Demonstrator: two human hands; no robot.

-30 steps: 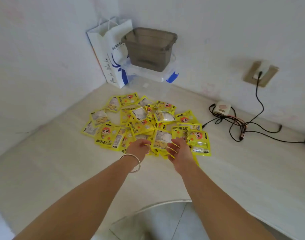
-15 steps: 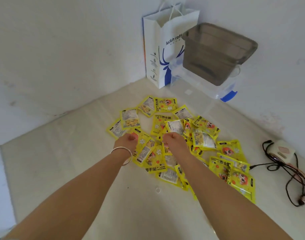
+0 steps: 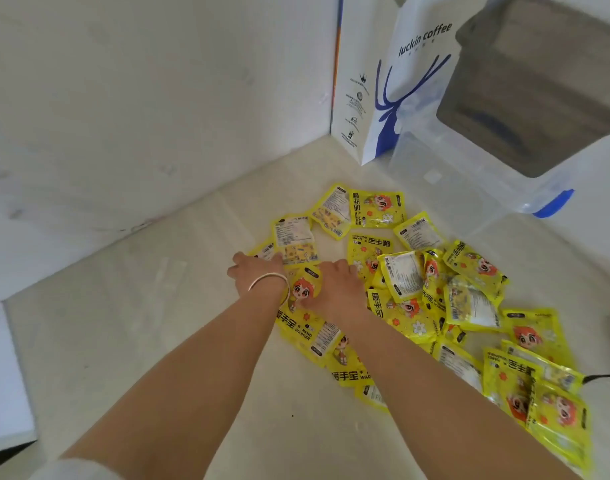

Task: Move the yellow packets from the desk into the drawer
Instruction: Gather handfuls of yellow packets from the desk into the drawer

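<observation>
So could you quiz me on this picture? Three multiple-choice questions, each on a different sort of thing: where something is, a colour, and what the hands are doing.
1. Where does the white paper bag stand?
A. In the far corner against the wall, beside the stacked plastic boxes
B. On top of the packets
C. At the near edge of the desk

2. What colour is the deer drawing on the bag?
A. Red
B. Blue
C. Green

3. Where are the hands?
A. Raised high above the desk
B. Both inside the bag
C. Down on the yellow packets

Answers: 1 A, since the bag leans in the corner next to the boxes. 2 B, since the antlered outline is printed in blue. 3 C, since the left hand and the right hand both rest on the pile on the desk.
</observation>
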